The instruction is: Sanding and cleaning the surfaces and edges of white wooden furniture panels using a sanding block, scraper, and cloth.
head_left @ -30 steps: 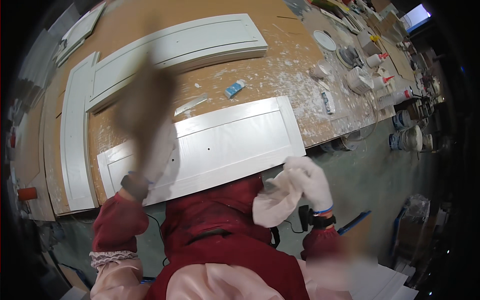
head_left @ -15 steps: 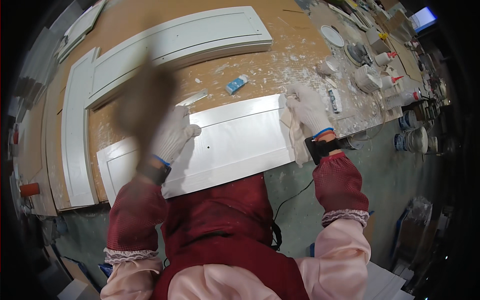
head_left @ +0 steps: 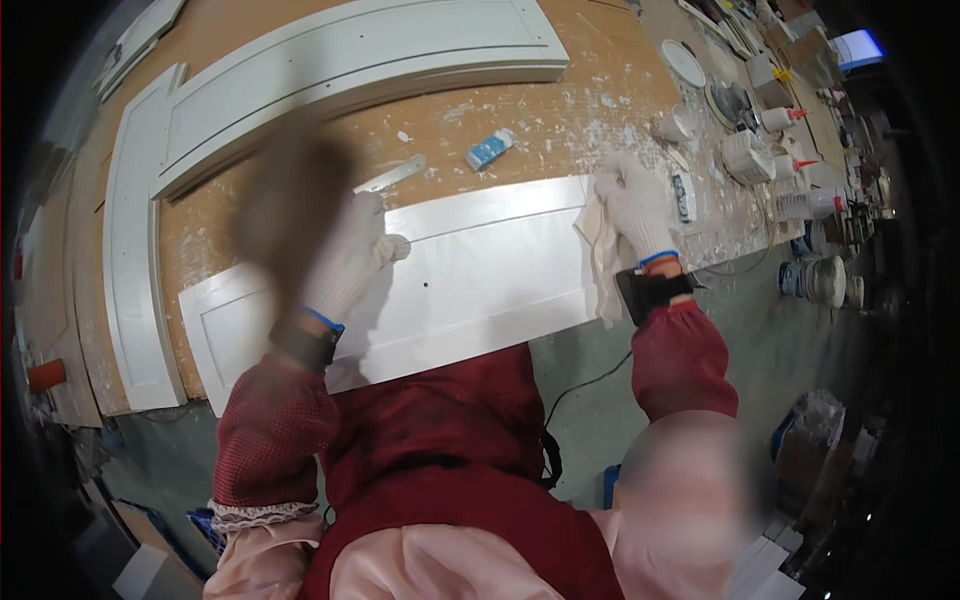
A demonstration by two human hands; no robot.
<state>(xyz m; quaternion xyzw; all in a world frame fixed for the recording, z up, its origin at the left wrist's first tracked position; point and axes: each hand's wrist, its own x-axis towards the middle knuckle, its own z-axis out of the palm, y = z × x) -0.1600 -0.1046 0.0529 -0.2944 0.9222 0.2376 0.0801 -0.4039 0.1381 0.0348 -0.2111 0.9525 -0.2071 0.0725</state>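
Note:
A long white framed panel (head_left: 490, 265) with a small dark hole lies along the near edge of the workbench. My left hand (head_left: 350, 250), in a white knitted glove, rests on it left of the hole, thumb spread away from the fingers. A dark blurred shape in front covers part of that hand. At the panel's right end, my gloved right hand (head_left: 638, 205) is closed on a pale cloth (head_left: 600, 245), which hangs down over the end edge. Just beyond the panel are a flat metal strip (head_left: 395, 175) and a small blue-and-white block (head_left: 489, 150).
More white panels (head_left: 350, 60) lie at the far side, with another (head_left: 140, 250) upright along the left. To the right stand a sander (head_left: 730, 105), a white tub (head_left: 747, 157) and red-tipped bottles (head_left: 783, 119). A cable (head_left: 590, 383) runs below the bench.
The view has shifted slightly, moving the bench items up and to the right. My right hand, still holding the cloth, remains at the panel's right end. My left hand stays on the panel.

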